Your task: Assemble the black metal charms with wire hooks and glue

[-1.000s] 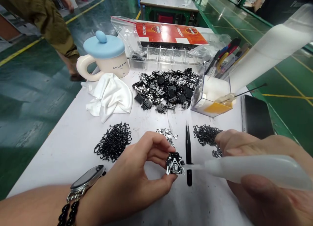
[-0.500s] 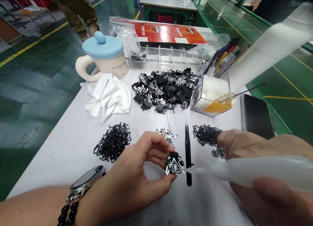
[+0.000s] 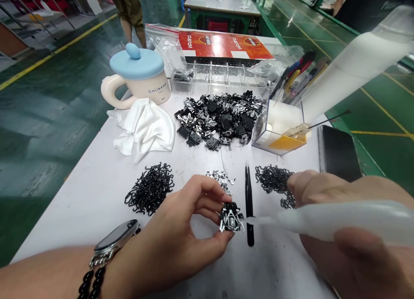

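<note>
Between thumb and fingertips, my left hand (image 3: 181,225) pinches a small black mechanism with silver metal parts (image 3: 231,218), its metal side turned toward me. My right hand (image 3: 365,243) is wrapped round a translucent squeeze bottle (image 3: 330,219), held on its side. The bottle's thin nozzle points left, its tip at the right edge of the mechanism; whether it touches I cannot tell. Just behind the nozzle lie black tweezers (image 3: 248,199) on the table. Small silver metal pieces (image 3: 223,178) are scattered beyond my left fingertips.
Piles of black hooked pieces lie left (image 3: 150,189) and right (image 3: 274,178). Farther back is a heap of black-and-silver mechanisms (image 3: 220,118). A white cloth (image 3: 144,128), a lidded mug (image 3: 142,81), a clear tool holder (image 3: 280,130) and a dark flat device (image 3: 339,152) surround the work area.
The bottle in my right hand has tilted slightly, its nozzle tip a little higher. My left hand keeps its pinch almost unmoved. A person in the background has stepped to the right.
</note>
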### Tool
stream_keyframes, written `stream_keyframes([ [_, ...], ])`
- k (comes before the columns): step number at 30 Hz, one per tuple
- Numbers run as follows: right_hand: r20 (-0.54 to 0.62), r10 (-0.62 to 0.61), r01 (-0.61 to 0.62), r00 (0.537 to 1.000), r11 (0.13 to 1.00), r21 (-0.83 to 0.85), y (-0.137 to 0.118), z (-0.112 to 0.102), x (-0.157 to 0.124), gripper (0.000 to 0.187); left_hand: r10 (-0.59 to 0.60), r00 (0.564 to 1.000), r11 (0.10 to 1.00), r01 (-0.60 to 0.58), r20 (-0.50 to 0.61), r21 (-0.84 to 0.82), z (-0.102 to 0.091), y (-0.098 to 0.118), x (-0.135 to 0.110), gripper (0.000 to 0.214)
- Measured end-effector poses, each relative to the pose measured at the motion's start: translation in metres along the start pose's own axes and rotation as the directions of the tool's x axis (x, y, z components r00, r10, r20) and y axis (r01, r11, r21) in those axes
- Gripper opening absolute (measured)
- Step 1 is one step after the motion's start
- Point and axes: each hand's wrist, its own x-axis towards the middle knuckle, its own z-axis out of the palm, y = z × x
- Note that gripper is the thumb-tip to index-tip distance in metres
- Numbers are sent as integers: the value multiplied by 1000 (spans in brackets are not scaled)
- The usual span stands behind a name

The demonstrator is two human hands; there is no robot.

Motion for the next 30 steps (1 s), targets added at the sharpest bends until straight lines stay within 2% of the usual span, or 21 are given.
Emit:
stream_keyframes([
  [3, -190, -94, 96, 977, 995, 3, 10, 3, 10, 22, -33, 999, 999, 33, 29, -8, -1, 1, 1, 38],
  [5, -202, -155, 130, 967, 983, -130, 18, 5, 19, 20, -44, 997, 999, 44, 63, -3, -1, 2, 1, 34],
  [7, -69, -102, 79, 992, 958, -277, 26, 8, 30, 18, -23, 996, 1000, 24, 89, -7, -1, 4, 1, 28],
  [9, 73, -31, 60, 997, 899, -433, 34, 12, 40, 20, 13, 994, 1000, -11, 111, -17, 0, 6, 0, 23],
  [13, 168, -3, 110, 986, 767, -632, 52, 23, 54, 28, 49, 989, 999, -47, 137, -20, 3, 9, -4, 21],
  [18, 195, -49, 169, 980, 729, -664, 57, 22, 54, 35, 124, 981, 992, -121, 147, -29, 2, 11, -5, 20],
  [20, 212, -103, 221, 972, 709, -670, 50, 17, 48, 28, 144, 980, 990, -142, 136, -24, 1, 11, -4, 21],
  [21, 262, -120, 269, 958, 699, -663, 46, 15, 44, 21, 151, 980, 988, -150, 129, -21, 1, 11, -4, 22],
  [23, 413, -97, 366, 906, 668, -647, 40, 12, 37, 8, 164, 979, 986, -165, 120, -6, 0, 12, -4, 22],
  [25, 528, -29, 423, 849, 635, -646, 38, 14, 32, 4, 171, 978, 984, -176, 122, 32, -1, 11, -4, 21],
  [27, 542, 16, 420, 840, 614, -668, 41, 19, 30, 4, 174, 976, 980, -185, 127, 75, -1, 11, -4, 21],
  [30, 531, 31, 395, 847, 633, -666, 44, 25, 32, 11, 173, 979, 977, -185, 109, 110, -2, 9, -2, 23],
])
